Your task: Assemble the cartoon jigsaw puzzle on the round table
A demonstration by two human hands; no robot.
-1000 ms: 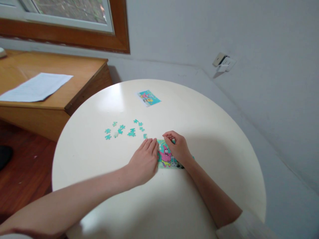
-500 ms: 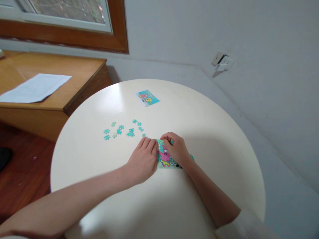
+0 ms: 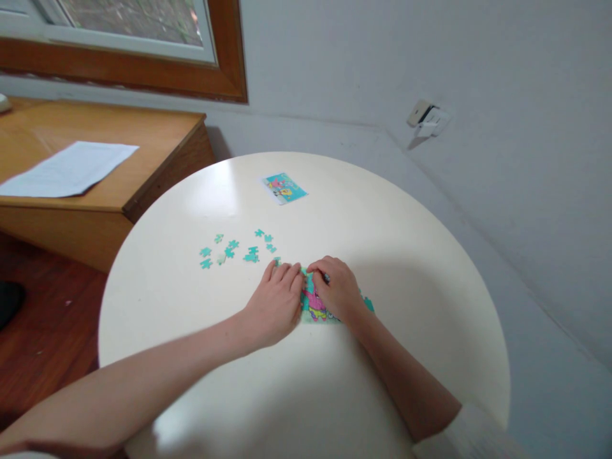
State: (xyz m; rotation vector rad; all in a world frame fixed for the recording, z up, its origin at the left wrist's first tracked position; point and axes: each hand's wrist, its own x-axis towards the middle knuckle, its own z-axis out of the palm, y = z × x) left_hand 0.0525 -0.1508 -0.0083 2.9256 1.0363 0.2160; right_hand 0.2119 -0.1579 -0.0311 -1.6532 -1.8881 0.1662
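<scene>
Head view, hidden: right hand (image 3: 338, 290) covers much of the puzzle (image 3: 316, 312), mid-counter (image 3: 268, 395).
Lettering: picture card (image 3: 285, 189), far side, too small to read.
Puzzle look: teal, pink starfish figure.
Left hand (image 3: 276, 301): fingers at puzzle's left edge; grip cannot be told.
Right hand: fingers curled over puzzle; any pinched piece cannot be told.
Loose pieces (image 3: 230, 252): teal, far left of puzzle.

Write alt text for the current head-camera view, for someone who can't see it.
A person's left hand and right hand are at a partly assembled cartoon jigsaw on a round white table, the left at its left edge, the right over part of it. Loose, mostly turquoise pieces lie beyond the left hand, with a picture card farther back.
</scene>
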